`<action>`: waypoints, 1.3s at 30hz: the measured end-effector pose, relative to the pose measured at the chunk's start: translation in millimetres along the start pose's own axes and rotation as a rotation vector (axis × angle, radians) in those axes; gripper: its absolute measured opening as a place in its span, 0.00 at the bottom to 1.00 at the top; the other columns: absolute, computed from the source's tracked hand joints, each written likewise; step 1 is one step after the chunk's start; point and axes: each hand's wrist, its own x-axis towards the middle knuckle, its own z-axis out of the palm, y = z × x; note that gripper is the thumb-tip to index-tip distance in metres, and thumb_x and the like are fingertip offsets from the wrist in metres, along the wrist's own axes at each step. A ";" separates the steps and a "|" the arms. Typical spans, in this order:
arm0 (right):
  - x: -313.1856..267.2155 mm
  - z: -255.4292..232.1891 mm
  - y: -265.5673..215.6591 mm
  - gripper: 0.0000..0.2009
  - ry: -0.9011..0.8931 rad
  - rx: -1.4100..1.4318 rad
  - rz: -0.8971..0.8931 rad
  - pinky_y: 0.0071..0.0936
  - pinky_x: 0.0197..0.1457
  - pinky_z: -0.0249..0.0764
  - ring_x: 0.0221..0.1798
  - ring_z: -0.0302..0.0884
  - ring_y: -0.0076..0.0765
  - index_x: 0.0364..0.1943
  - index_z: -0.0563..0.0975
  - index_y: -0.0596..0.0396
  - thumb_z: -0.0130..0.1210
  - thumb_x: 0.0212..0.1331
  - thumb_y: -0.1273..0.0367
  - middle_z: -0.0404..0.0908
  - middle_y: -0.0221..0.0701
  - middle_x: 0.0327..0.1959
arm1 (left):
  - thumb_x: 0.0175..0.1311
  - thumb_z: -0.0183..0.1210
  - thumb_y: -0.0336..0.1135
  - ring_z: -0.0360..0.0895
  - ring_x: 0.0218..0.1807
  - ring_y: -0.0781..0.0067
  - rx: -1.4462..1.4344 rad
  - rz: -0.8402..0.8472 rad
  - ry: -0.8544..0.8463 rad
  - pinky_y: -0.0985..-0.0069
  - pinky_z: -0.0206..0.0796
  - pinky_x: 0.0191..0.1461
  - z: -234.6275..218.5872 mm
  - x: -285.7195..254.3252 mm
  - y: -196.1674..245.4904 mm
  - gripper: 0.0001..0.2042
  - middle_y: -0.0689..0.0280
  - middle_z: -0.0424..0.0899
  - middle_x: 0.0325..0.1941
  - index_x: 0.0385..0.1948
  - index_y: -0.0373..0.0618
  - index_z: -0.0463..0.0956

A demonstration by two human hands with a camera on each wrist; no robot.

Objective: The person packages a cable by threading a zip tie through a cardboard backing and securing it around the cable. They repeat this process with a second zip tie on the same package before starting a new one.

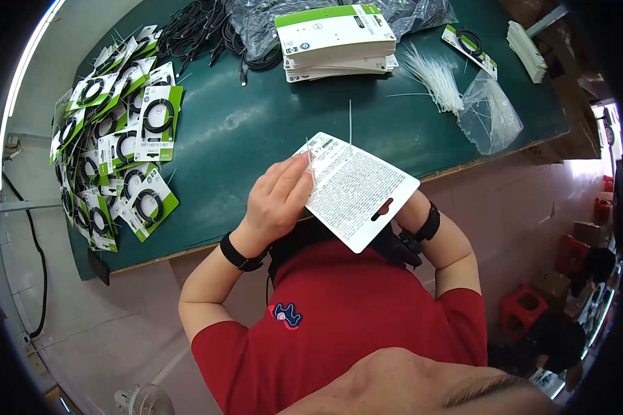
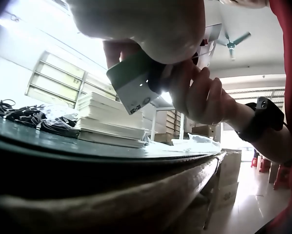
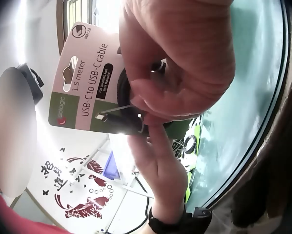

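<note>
A white hang card (image 1: 363,187), printed side up, lies tilted between my hands above my lap at the table edge. My left hand (image 1: 278,197) pinches its left edge, fingers on the printed back. My right hand (image 1: 414,211) is mostly hidden beneath the card. In the right wrist view, my right hand (image 3: 185,58) holds a coiled black USB-C cable (image 3: 122,90) against the card's front, its curled fingers covering much of the coil. One white cable tie (image 1: 350,124) sticks up through the card; a thin strand of it (image 3: 117,109) shows beside the cable.
Carded cables (image 1: 121,145) are heaped on the table's left. Loose black cables (image 1: 194,31) and a stack of cards (image 1: 336,41) stand at the back. To the right lie loose cable ties (image 1: 432,79), a plastic bag (image 1: 491,114) and one carded cable (image 1: 471,50).
</note>
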 end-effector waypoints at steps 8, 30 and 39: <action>7.0 -5.1 3.4 0.22 -0.015 0.110 -0.051 0.30 0.56 0.83 0.58 0.82 0.36 0.67 0.69 0.59 0.51 0.72 0.65 0.78 0.41 0.62 | 0.54 0.61 0.26 0.82 0.53 0.51 -0.016 -0.052 -0.015 0.65 0.75 0.51 -0.7 0.7 1.8 0.14 0.49 0.82 0.54 0.44 0.36 0.75; 8.5 18.1 -36.8 0.04 0.161 -0.738 -0.215 0.19 0.38 0.79 0.38 0.83 0.22 0.39 0.80 0.62 0.59 0.66 0.75 0.84 0.30 0.38 | 0.77 0.53 0.40 0.81 0.48 0.79 -1.051 -1.186 -0.092 0.77 0.74 0.43 0.9 3.0 1.2 0.17 0.64 0.84 0.48 0.57 0.39 0.71; 17.4 11.4 -22.3 0.03 0.202 -1.031 -0.639 0.19 0.39 0.79 0.38 0.83 0.24 0.39 0.79 0.63 0.60 0.63 0.79 0.82 0.33 0.38 | 0.78 0.51 0.43 0.81 0.47 0.78 -1.292 -1.327 0.021 0.82 0.76 0.39 5.1 11.9 0.7 0.18 0.63 0.81 0.50 0.59 0.40 0.68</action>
